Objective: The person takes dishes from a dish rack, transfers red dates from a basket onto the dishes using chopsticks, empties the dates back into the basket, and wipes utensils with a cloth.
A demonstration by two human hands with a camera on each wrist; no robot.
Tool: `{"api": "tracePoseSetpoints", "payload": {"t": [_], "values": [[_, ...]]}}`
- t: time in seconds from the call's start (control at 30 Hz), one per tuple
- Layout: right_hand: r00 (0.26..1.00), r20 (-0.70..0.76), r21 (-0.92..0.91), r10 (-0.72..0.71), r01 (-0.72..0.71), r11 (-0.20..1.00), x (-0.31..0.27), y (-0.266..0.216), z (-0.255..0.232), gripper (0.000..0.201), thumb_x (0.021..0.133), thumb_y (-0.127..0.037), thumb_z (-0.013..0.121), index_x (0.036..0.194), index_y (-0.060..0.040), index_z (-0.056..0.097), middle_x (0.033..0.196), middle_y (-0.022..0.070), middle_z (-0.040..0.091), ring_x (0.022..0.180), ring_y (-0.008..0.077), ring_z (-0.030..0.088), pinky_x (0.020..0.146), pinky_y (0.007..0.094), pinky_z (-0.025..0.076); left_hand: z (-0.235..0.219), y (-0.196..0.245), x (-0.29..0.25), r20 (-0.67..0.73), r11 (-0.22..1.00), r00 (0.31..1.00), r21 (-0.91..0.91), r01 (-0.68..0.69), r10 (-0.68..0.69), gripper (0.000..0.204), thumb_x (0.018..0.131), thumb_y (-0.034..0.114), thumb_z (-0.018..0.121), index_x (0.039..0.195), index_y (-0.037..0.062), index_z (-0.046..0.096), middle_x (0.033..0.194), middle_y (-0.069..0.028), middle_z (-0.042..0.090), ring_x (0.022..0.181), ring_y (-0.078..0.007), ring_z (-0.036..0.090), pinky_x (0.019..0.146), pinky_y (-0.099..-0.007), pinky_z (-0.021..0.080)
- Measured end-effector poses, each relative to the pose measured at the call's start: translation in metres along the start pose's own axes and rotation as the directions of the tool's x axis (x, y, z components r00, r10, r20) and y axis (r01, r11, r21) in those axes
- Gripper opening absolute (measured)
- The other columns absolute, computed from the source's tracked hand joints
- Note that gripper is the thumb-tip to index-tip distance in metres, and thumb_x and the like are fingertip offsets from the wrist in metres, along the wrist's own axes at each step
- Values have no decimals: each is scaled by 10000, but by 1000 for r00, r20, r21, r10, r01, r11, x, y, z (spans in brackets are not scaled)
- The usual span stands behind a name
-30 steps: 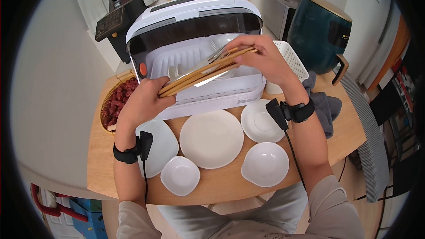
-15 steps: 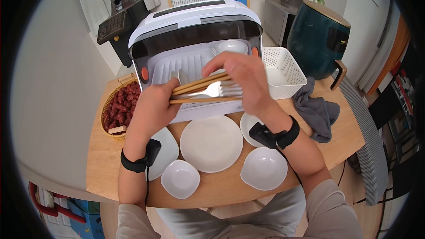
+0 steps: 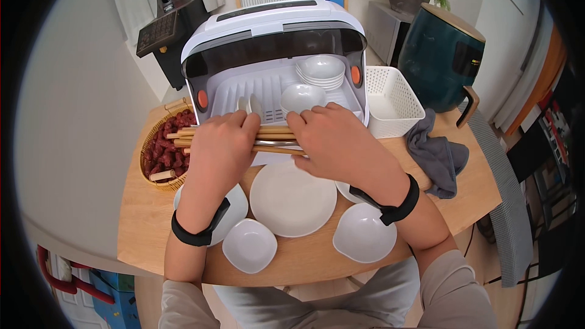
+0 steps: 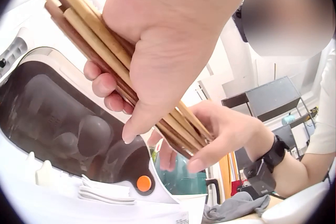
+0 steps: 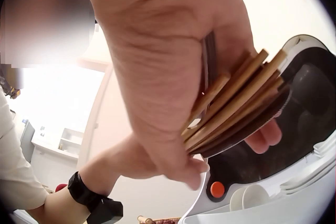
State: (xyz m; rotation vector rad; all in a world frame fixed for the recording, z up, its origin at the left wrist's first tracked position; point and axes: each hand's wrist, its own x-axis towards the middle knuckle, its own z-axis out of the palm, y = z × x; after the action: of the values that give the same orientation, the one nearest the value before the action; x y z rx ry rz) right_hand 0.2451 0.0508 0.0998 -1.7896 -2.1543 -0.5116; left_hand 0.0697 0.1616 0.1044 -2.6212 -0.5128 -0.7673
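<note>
A bundle of wooden chopsticks (image 3: 274, 136) with some metal cutlery in it lies level between both hands, in front of the open white dish cabinet (image 3: 274, 30). My left hand (image 3: 220, 146) grips the bundle's left part, and the chopstick ends (image 3: 178, 139) stick out past it. My right hand (image 3: 326, 137) grips the right part. In the left wrist view the fingers curl round the chopsticks (image 4: 100, 37). From the right wrist the chopsticks (image 5: 236, 98) cross the palm under curled fingers. Inside the cabinet sit white bowls (image 3: 320, 70).
White plates and bowls lie on the wooden table below the hands, a large round plate (image 3: 292, 198) in the middle. A wicker basket of red fruit (image 3: 159, 146) stands at left. A white mesh basket (image 3: 390, 100), a grey cloth (image 3: 436, 152) and a dark teal appliance (image 3: 439, 52) are at right.
Both hands drew the bundle out of the cabinet toward me and lowered it. It turned from slanted to level, and the hands came closer together.
</note>
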Motion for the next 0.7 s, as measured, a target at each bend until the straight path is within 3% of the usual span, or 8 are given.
{"api": "tracePoseSetpoints", "payload": {"t": [0.13,0.33,0.43,0.5,0.6,0.7], "values": [[999,41,-74,34,-30,997,-4,3,-6,308,727,-196,756,889,-13,569,716,112,639,715,297,654,680,372,510,-4,8,2,-145,991,982,71,-115,124,133,684,41,642,730,69,521,663,-50,501,619,-221,562,586,-326,465],[999,7,-138,47,-46,989,-12,-2,-9,243,748,-133,730,893,-10,580,671,125,628,681,298,660,624,379,520,-5,20,0,-184,976,961,108,-191,208,146,656,42,628,715,69,498,666,-36,481,634,-181,547,577,-292,448],[997,68,-45,29,-26,999,-9,1,-2,226,750,-98,715,894,-1,570,674,132,626,674,315,654,621,396,518,-5,24,-2,-146,963,960,164,-215,239,148,651,41,629,713,70,498,665,-33,477,634,-172,547,575,-287,447],[1000,1,156,-23,22,987,-3,3,-2,125,750,-30,635,862,18,609,656,165,636,637,317,667,567,396,513,-6,22,-2,-148,961,960,183,-208,236,152,651,47,638,721,70,506,666,-33,477,637,-172,547,573,-285,446],[1000,14,145,-10,8,989,1,3,-5,129,773,-40,616,887,22,613,671,182,633,646,355,655,585,419,516,-10,17,0,-187,977,962,115,-178,197,141,656,38,631,740,68,522,661,-29,468,630,-165,548,558,-276,443],[998,55,80,32,-37,996,2,1,-12,134,771,-43,613,891,17,613,684,186,635,654,362,654,591,429,516,-24,15,0,-121,992,985,48,-120,125,214,672,96,702,835,50,570,725,-51,508,716,-196,572,639,-321,464]]}}
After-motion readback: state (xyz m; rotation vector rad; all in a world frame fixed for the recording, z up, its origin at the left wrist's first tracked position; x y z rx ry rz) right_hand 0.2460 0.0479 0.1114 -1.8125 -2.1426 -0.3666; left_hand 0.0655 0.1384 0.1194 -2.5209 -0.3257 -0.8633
